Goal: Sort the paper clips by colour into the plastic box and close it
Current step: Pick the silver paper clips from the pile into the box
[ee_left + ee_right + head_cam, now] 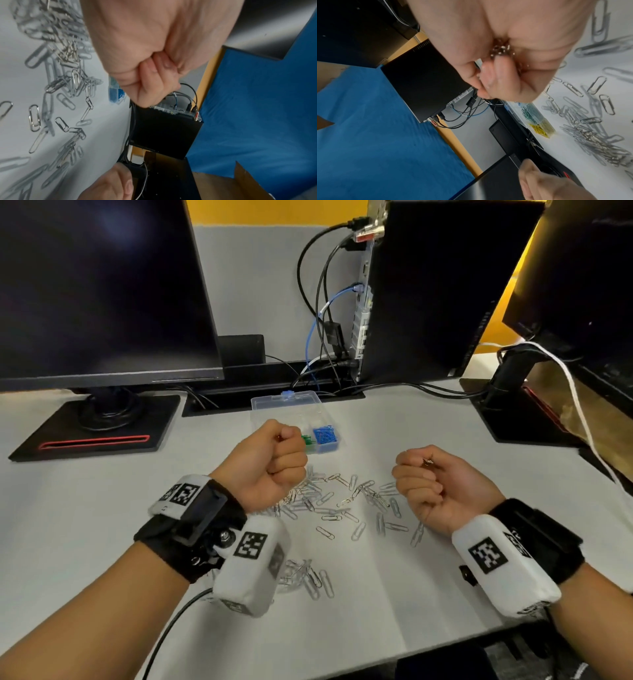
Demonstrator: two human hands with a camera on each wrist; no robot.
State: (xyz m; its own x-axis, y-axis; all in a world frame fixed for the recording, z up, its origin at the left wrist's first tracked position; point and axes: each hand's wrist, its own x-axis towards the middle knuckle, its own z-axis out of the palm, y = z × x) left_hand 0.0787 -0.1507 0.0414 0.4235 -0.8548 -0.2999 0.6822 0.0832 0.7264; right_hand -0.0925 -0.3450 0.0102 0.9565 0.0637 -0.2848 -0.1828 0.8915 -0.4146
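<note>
Head view recorded both hands raised above the worktop (428, 577) as fists. Left hand (270, 463) was curled tight, just near of the plastic box (291, 409); its contents could not be determined. Right hand (442, 484) had its fingers (498, 75) closed round a bunch of metallic clips (502, 50). Silver paper clips (346, 505) lay scattered between the wrists. The box stood open at the far centre, blue clips (326, 435) and green clips (308, 440) in separate compartments.
</note>
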